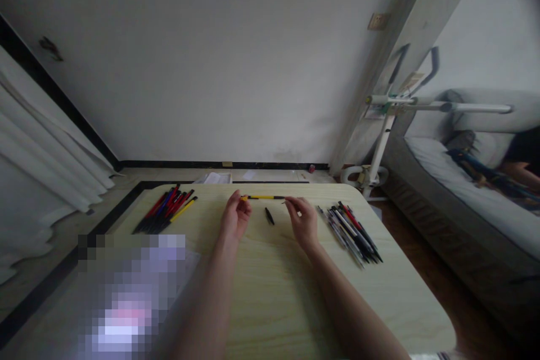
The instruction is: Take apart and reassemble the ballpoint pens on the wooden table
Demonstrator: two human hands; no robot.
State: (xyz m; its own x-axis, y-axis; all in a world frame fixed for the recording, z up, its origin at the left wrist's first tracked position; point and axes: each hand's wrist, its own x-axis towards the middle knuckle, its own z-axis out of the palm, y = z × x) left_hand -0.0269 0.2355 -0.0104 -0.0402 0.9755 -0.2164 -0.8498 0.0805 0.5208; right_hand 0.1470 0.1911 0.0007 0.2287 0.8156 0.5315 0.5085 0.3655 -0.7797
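A slim yellow-and-black pen (264, 197) spans the gap between my hands, held level above the far part of the table. My left hand (236, 216) is closed around its yellow end. At the black end, my right hand (302, 219) pinches with thumb and fingertips; a tiny dark point shows by those fingertips, too small to name. Below the pen, a short black pen piece (269, 216) lies on the wood, touched by neither hand. Left of my hands rests a pile of red, blue and yellow pens (166, 209); to the right lies another pile of clear, black, white and red pens (350, 234).
The pale wooden table (270, 304) has rounded corners. A blurred-out patch (135, 298) covers its left front. Beyond stand a grey wall (236, 67), white exercise equipment (382, 149) and a bed (442, 180), with part of a person (525, 163) at the far right.
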